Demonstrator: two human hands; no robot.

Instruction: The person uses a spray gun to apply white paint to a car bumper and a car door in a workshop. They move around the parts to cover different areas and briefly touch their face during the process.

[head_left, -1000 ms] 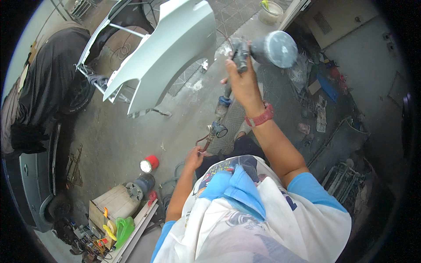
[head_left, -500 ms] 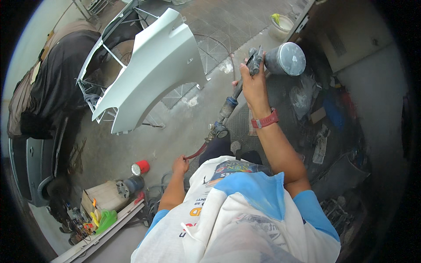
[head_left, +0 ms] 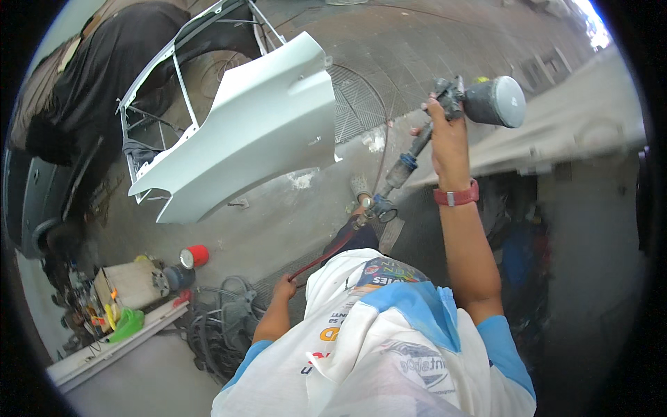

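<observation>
My right hand (head_left: pixel 448 128) is wrapped round the handle of a spray gun (head_left: pixel 450 97), with a red watch on that wrist. A grey paint cup (head_left: pixel 495 103) with a pale lid sticks out to the gun's right. Below the grip, an inline air filter and regulator with a gauge (head_left: pixel 385 210) lead into a red air hose (head_left: pixel 333 249). Low by my waist, my left hand (head_left: pixel 283 286) is closed round that hose. Left of the gun, a white car fender (head_left: pixel 257 118) rests on a metal stand (head_left: pixel 182 87), apart from both hands.
A dark cloth (head_left: pixel 114 66) drapes over something at the far left, beside dark car parts. Lower left are a red can (head_left: pixel 196 256), a cardboard box (head_left: pixel 125 283), a green bag (head_left: pixel 128 324) and coiled dark hoses (head_left: pixel 222 323). Floor grating (head_left: pixel 358 101) lies behind the fender.
The view has turned, and my right hand with the spray gun appears farther right. The fender appears slightly lower and flatter in view. Both hands keep their holds.
</observation>
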